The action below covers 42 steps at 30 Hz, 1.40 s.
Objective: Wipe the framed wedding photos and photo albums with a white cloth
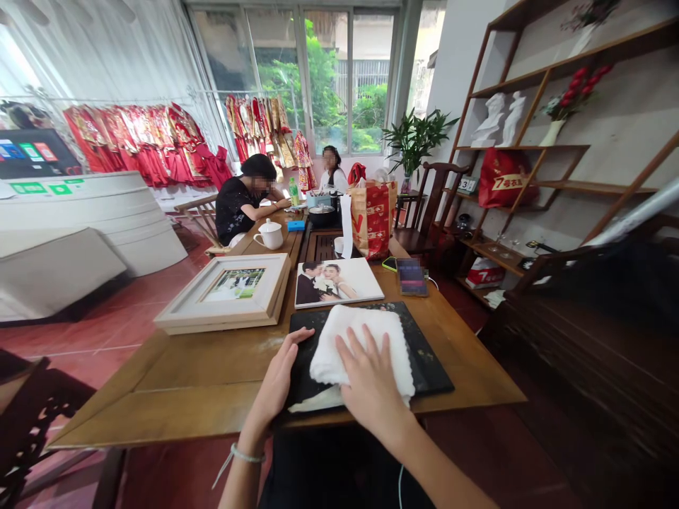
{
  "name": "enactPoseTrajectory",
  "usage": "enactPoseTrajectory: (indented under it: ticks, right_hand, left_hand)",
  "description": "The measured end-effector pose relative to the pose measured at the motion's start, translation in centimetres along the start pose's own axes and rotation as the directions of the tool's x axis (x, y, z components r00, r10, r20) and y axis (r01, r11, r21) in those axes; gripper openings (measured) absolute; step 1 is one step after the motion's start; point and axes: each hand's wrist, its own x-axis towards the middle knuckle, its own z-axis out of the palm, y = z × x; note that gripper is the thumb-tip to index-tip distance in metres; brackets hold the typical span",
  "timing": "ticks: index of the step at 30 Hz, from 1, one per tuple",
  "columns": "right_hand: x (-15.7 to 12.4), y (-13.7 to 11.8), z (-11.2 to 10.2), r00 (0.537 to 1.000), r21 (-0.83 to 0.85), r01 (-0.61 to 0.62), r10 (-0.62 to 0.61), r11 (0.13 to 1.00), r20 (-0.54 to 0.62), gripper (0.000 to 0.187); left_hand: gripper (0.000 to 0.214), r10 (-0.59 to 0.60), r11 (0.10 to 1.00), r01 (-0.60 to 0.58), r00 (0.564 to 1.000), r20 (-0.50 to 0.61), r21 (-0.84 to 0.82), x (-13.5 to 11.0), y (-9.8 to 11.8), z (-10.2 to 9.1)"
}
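A folded white towel (323, 353) lies over the middle of a black board (429, 375) at the near edge of the wooden table. My right hand (371, 378) rests on top of the towel, palm down with its fingers spread. At the board's left edge is my left hand (279, 375), its fingers stretched out along the side and its thumb towards the table's near edge. A pale strip of cloth or paper (317, 401) sticks out from under the towel. Just behind the board lies a wedding photo panel (366, 279).
Stacked picture frames (180, 290) lie at the left, near a lidded white cup (271, 233). Right of the photo panel are a phone (411, 276) and a paper bag (374, 219). Two people sit at the far end, one in a black shirt (232, 205). Dark wooden furniture stands at right.
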Motion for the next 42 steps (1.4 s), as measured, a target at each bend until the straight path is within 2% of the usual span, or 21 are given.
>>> enactPoseTrajectory:
  ticks: [3,6,10,12,14,18,20,23,28,35,42]
  right_hand:
    - [-1.3,-2.3,-0.4,0.989,0.106,0.126,-0.133,0.986,0.066,0.062]
    - [-2.9,-3.1,-0.6,0.956,0.200,0.234,-0.262,0.951,0.129,0.061]
    - [-4.6,-1.2,-0.9,0.889,0.283,0.343,-0.407,0.896,0.210,0.074]
    - [-5.4,0.3,-1.4,0.868,0.329,0.367,-0.448,0.870,0.214,0.079]
    - [-6.0,1.8,-2.0,0.888,0.338,0.338,-0.417,0.878,0.195,0.083]
    - [-6.3,4.9,-2.7,0.969,0.228,0.175,-0.209,0.958,0.132,0.090]
    - [-5.7,6.5,-2.7,0.991,0.159,0.091,-0.105,0.983,0.081,0.089]
    - [-3.8,8.6,-2.6,1.000,0.083,-0.021,0.019,0.996,0.015,0.084]
    - [0.0,9.3,-2.6,0.996,0.067,-0.090,0.091,0.994,-0.009,0.073]
    - [5.4,5.5,-2.6,0.991,0.207,0.121,-0.129,0.971,0.029,0.057]
    - [10.8,0.2,-2.6,0.939,0.260,0.297,-0.330,0.919,0.092,0.028]
  left_hand:
    - [0.039,-0.022,0.997,0.020,0.999,-0.033,-0.076,0.1,-0.2,-0.1]
    - [0.039,-0.009,0.989,0.004,0.999,-0.037,-0.148,0.1,-0.2,-0.1]
    - [0.038,0.032,0.996,-0.037,0.998,-0.056,-0.085,0.0,0.0,-0.1]
    - [0.035,0.049,0.998,-0.051,0.997,-0.057,-0.028,0.0,0.1,0.0]
    - [0.033,0.067,0.998,-0.066,0.997,-0.042,0.016,0.0,0.1,0.0]
    - [0.042,0.095,0.991,-0.095,0.995,0.005,0.093,-0.1,-0.1,0.2]
    - [0.039,0.107,0.989,-0.107,0.994,0.009,0.100,-0.2,-0.3,0.2]
    - [0.036,0.126,0.989,-0.125,0.992,-0.007,0.085,-0.1,-0.4,0.1]
    - [0.034,0.125,0.988,-0.123,0.992,-0.016,0.095,-0.1,-0.4,-0.1]
    - [0.031,0.115,0.986,-0.116,0.993,0.011,0.120,-0.2,-0.1,-0.2]
    - [0.016,0.145,0.977,-0.151,0.988,0.048,0.149,-0.1,0.3,-0.3]
